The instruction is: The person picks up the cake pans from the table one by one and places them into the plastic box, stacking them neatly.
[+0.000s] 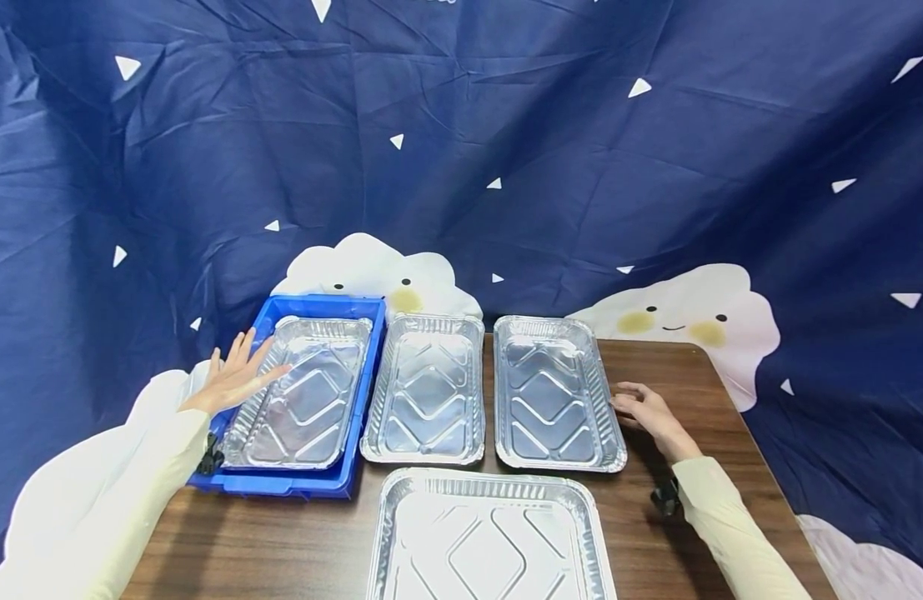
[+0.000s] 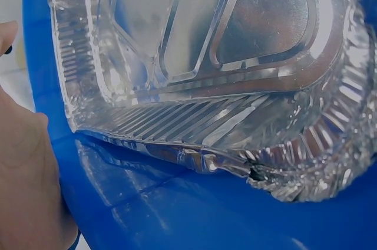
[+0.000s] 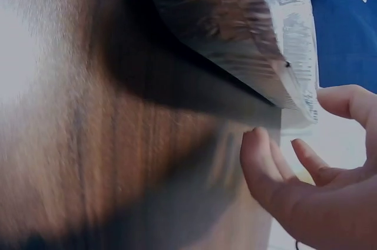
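In the head view, my left hand point(image 1: 232, 379) is spread, with straight fingers, over the left side of a foil tray point(image 1: 311, 400). That tray lies inside a blue plastic bin point(image 1: 258, 483); the left wrist view shows its crimped corner point(image 2: 318, 167) and the bin wall close by. My right hand point(image 1: 652, 417) is beside the right rim of another foil tray point(image 1: 547, 400). Seen from the right wrist, its fingers point(image 3: 262, 167) are loosely bent, one digit close to the rim of the foil tray point(image 3: 253, 26). Whether it touches the rim, I cannot tell.
Between these two stands a third foil tray point(image 1: 427, 392). A further foil tray point(image 1: 484, 542) lies crosswise in front, cut off by the frame edge. The brown wooden table point(image 1: 273, 542) ends at the right, and a blue cloth point(image 1: 461, 150) with clouds hangs behind.
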